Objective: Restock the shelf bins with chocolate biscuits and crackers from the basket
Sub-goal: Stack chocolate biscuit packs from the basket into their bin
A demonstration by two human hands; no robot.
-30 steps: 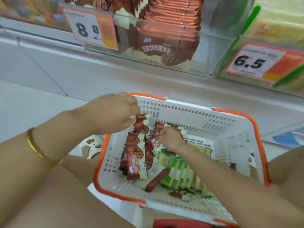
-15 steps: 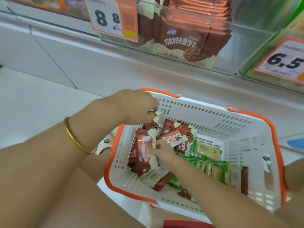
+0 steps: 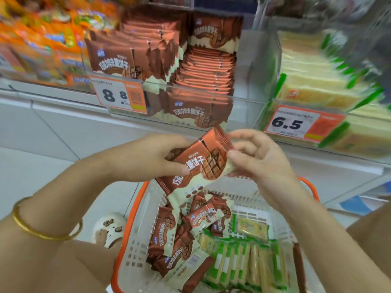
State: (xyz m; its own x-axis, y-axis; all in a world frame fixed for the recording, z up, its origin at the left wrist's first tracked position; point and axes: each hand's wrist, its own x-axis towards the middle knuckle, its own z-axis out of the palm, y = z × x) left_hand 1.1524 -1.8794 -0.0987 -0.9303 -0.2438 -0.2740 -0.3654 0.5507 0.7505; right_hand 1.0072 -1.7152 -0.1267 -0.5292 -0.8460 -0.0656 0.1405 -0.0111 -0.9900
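Currently the left hand (image 3: pixel 148 157) and right hand (image 3: pixel 260 157) grip stacked chocolate biscuit packs (image 3: pixel 203 163) with curled fingers at frame centre, above the basket (image 3: pixel 139 229); the fanned lower packs may slip out short of the upper-centre bin (image 3: pixel 241 102).

Motion-blurred cracker packs (image 3: pixel 313 89) at far right

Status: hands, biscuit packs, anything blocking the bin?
Left hand and right hand both grip chocolate biscuit packs above basket. Packs not yet in chocolate bin. Nothing visible between.
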